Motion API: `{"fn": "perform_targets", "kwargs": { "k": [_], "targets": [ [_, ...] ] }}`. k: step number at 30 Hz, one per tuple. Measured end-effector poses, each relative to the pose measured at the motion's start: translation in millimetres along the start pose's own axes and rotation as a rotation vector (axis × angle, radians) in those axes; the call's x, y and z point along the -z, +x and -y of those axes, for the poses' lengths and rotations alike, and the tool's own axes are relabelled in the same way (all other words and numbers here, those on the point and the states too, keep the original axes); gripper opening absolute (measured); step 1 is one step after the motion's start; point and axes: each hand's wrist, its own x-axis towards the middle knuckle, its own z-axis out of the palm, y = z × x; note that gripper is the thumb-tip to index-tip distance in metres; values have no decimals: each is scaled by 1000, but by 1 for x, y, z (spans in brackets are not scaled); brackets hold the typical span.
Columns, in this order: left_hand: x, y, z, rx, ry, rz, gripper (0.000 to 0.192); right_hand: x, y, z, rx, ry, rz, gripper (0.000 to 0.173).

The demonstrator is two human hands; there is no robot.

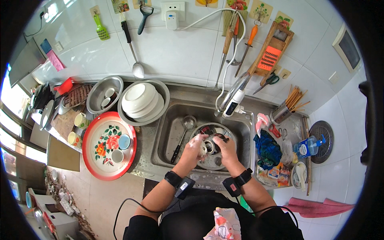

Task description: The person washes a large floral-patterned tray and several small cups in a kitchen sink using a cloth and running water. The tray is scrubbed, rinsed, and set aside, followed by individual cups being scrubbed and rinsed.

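Over the steel sink (174,115), my right hand (227,150) grips a small dark ceramic vessel (211,147) with a pale round opening facing left. My left hand (194,150), wet with suds, presses a pale scrubber (204,147) against that opening; what the scrubber is made of is hard to tell. Under both hands sits a metal basin (210,165) with soapy water. Dark and white pieces of crockery (207,129) lie in it, partly hidden by my fingers. A ladle (189,122) with a black handle lies in the sink left of the basin.
The faucet (232,100) reaches over the sink's back right. To the left stand a steel bowl of stacked white bowls (141,99) and a floral tray (93,147) with cups. A blue-green cloth (268,150), chopstick holder (280,113) and soap bottle (306,147) stand right.
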Motion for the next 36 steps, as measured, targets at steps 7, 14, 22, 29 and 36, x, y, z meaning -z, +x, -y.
{"fn": "perform_targets", "kwargs": {
  "k": [7, 14, 22, 29, 36],
  "targets": [
    [-4, -7, 19, -890, 1094, -121, 68, -4, -3, 4, -78, 125, -23, 25],
    [-7, -1, 16, -677, 735, -205, 35, -6, -8, -9, -6, -57, 27, 27],
    [8, -3, 3, 143, -351, 234, 41, 3, -6, -7, -176, 440, 212, 27],
    [11, -12, 12, -169, -120, 71, 20, 4, 2, -1, -370, 432, 253, 29],
    [7, -20, 15, -755, 1420, -43, 21, 13, 2, -6, -522, 415, 89, 29]
  ]
}}
